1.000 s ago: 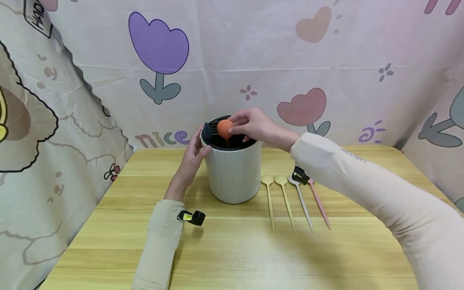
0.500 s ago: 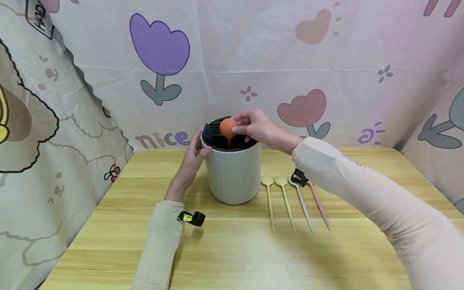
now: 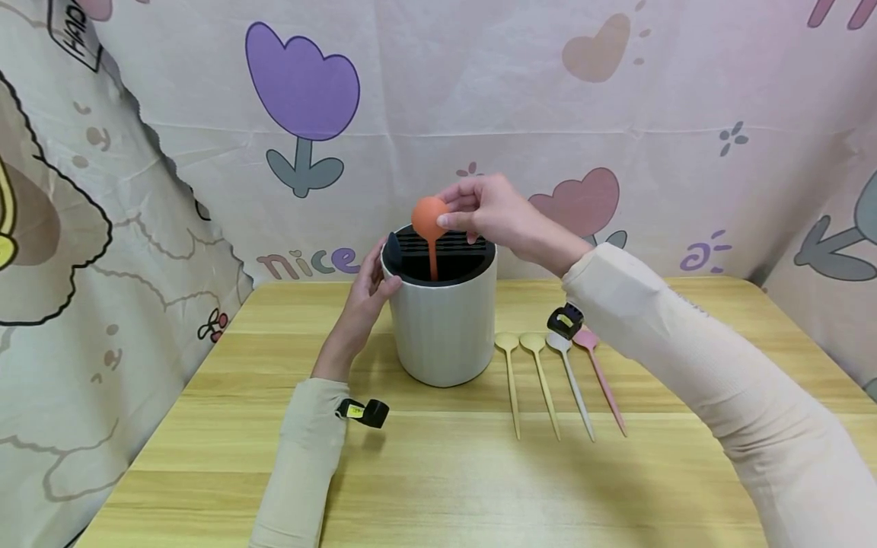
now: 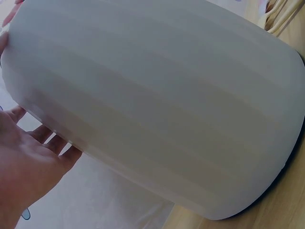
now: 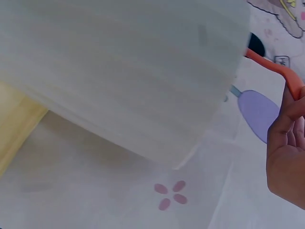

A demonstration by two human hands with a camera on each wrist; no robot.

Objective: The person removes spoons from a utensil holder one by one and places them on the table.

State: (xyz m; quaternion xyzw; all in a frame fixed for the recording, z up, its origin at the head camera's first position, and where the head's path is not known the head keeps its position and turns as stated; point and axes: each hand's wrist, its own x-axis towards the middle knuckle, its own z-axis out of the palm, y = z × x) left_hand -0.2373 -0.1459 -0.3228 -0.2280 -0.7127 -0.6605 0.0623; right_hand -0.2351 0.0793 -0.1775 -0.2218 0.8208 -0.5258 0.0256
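**Orange spoon (image 3: 428, 218) pinched by its head above white container (image 3: 444, 327)**

The orange spoon stands nearly upright, its round head above the container's rim and its stem running down into the opening, where the near rim hides the lower end. The fingers of the right hand (image 3: 496, 213) are closed to a pinch on the head's right edge, thumb on the near side; the rest of the head (most of its round face, in fact) lies clear to the left of the fingertips. The right wrist view shows the orange stem passing into the container's mouth.

Behind the stem, a black slotted insert (image 3: 448, 240) fills part of the mouth. A dark blue piece (image 3: 393, 250) stands at the rim's left.

The left hand (image 3: 366, 293) holds the container's left side near the top, its fingers curved round the wall and its thumb at the near rim.

On the desk (image 3: 425, 472), to the container's right, lie two yellow spoons (image 3: 507, 342), a white spoon (image 3: 558, 342) and a pink spoon (image 3: 587, 339), side by side, heads away from the person.
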